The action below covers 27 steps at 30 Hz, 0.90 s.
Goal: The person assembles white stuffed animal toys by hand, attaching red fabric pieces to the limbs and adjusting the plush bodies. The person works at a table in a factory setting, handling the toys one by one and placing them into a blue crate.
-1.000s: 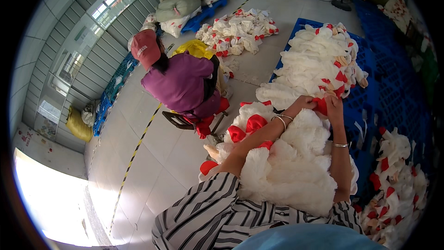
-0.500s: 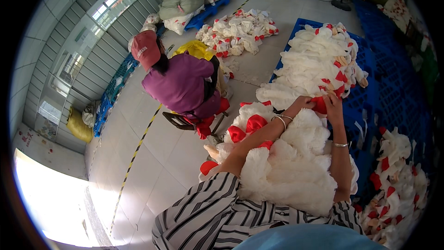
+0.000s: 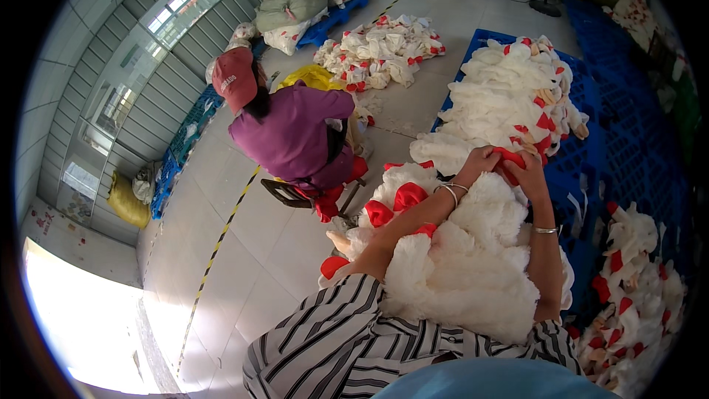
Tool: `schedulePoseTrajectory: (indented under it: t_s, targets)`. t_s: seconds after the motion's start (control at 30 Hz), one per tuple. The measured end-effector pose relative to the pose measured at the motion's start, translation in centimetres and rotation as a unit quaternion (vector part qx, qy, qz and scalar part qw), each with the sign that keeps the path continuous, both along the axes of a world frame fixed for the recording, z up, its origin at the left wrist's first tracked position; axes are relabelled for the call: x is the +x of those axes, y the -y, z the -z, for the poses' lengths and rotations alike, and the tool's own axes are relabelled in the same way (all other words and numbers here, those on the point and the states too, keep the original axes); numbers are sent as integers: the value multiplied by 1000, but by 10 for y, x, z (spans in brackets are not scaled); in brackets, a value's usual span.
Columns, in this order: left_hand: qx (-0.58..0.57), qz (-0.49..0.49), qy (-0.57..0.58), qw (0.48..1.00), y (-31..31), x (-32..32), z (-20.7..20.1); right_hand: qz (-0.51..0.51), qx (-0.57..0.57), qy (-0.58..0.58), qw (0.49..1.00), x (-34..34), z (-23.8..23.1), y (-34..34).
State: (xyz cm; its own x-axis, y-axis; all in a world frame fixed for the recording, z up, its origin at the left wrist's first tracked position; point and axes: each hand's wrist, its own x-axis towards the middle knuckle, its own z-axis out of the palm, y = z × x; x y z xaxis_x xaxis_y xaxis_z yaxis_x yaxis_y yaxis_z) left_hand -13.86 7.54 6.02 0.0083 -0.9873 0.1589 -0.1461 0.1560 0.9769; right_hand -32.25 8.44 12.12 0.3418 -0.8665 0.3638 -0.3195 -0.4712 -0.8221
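Both my hands meet at a piece of red fabric (image 3: 506, 156), on the far end of the white plush pieces on my lap. My left hand (image 3: 478, 165) has its fingers closed on the red fabric's left side. From the right, my right hand (image 3: 529, 176) grips the same fabric, fingers bent around it. A fluffy white plush piece (image 3: 465, 273), limp and unstuffed, stretches over my lap between my forearms. More white plush with red parts (image 3: 408, 196) lies under and left of my left forearm. Whether the red fabric is sewn to the lap piece, I cannot tell.
Stacked white plush skins (image 3: 502, 96) lie on a blue pallet (image 3: 461, 77) ahead. Another heap (image 3: 628, 303) is at right. A seated co-worker (image 3: 292, 133) in purple is at left, near a floor pile (image 3: 380, 52). Full sacks (image 3: 292, 11) stand behind.
My right hand has turned and drawn in closer to my left, and the red fabric is now bunched up between them. The co-worker's arm has shifted slightly.
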Motion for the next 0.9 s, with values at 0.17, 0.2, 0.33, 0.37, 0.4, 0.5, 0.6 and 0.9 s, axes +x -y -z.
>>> schedulePoseTrajectory:
  t_s: [0.17,0.2,0.33,0.37,0.4,0.5,0.6,0.9]
  targets:
    - [7,-31,30,999,-6,-1,-14,9,11,1,1000,-6,14,12]
    - [13,-36,8,999,-7,-1,-15,10,-5,7,1000,-6,16,14]
    - [27,-50,-51,997,-10,-1,-18,35,-16,20,999,-4,19,14]
    - [26,-53,-58,997,-9,0,-17,35,-24,16,999,-4,20,14]
    - [25,-50,-56,997,-9,1,-16,34,-33,13,999,-3,20,14]
    - [26,-42,-48,998,-7,3,-15,31,-43,8,999,-3,22,16]
    - [36,-43,-40,998,-8,1,-17,34,-32,2,999,-5,22,16]
    - [57,-45,-7,997,-6,3,-15,41,-30,35,998,0,21,13]
